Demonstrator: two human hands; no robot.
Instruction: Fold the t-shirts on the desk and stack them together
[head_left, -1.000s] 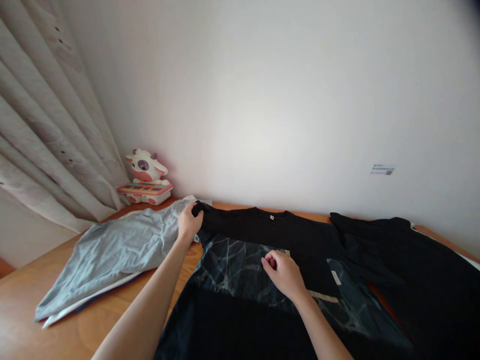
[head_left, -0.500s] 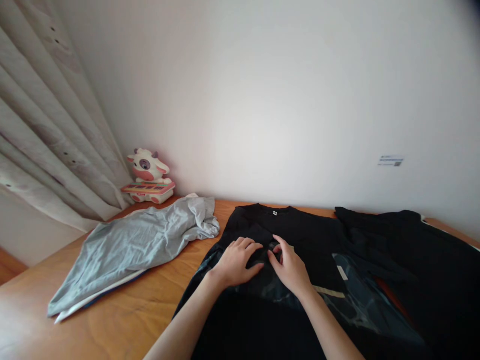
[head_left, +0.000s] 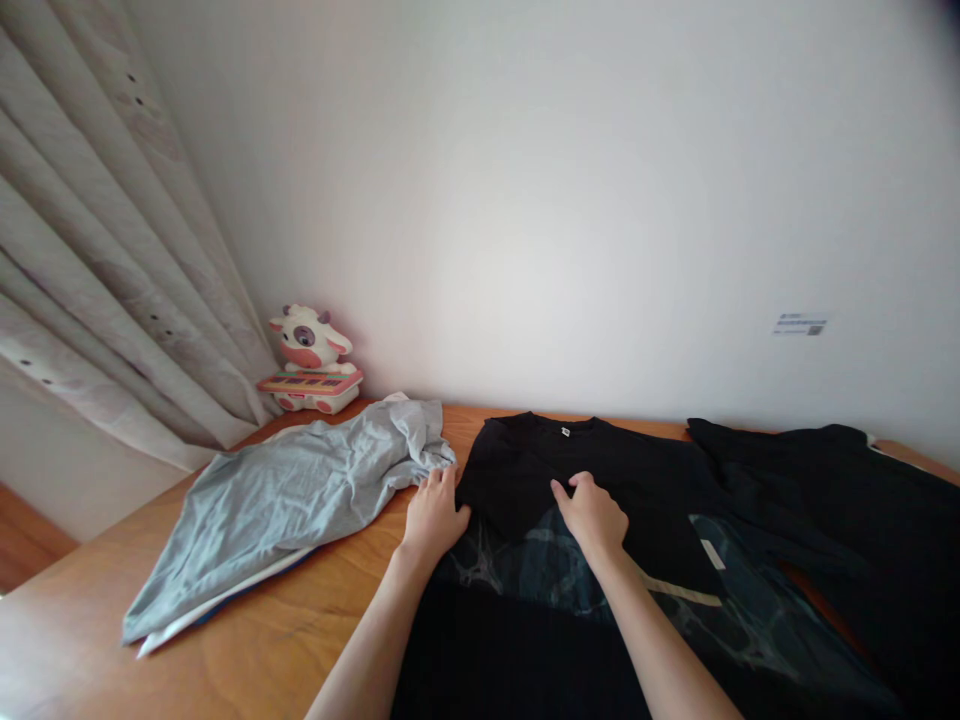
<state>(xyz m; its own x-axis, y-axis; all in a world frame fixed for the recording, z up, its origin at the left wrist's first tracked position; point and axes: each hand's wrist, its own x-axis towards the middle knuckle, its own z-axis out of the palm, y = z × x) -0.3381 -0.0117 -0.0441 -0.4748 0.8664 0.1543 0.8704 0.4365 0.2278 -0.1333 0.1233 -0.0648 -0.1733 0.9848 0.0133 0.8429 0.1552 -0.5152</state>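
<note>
A black T-shirt (head_left: pixel 517 460) with a dark grey-blue patterned band lies spread before me, its neckline and small white label toward the wall. My left hand (head_left: pixel 433 515) is at the shirt's left edge, fingers close together and thumb bent in over the cloth, closed on that edge. Its fingertips come near the end of a crumpled grey shirt (head_left: pixel 300 480). Over the middle of the black shirt, my right hand (head_left: pixel 595 512) is curled with thumb and forefinger at the fabric; the other fingers' tips are hidden.
More black clothing (head_left: pixel 810 480) lies at the right, with a patterned part and a pale strip beside it. A toy cow with a keyboard (head_left: pixel 315 365) stands in the back left corner by the curtain (head_left: pixel 97 250). The wooden surface (head_left: pixel 322 610) meets the wall behind.
My left hand has moved left from the middle of the black T-shirt to its edge. My right hand has curled up more and shifted slightly right. The view has shifted a little.
</note>
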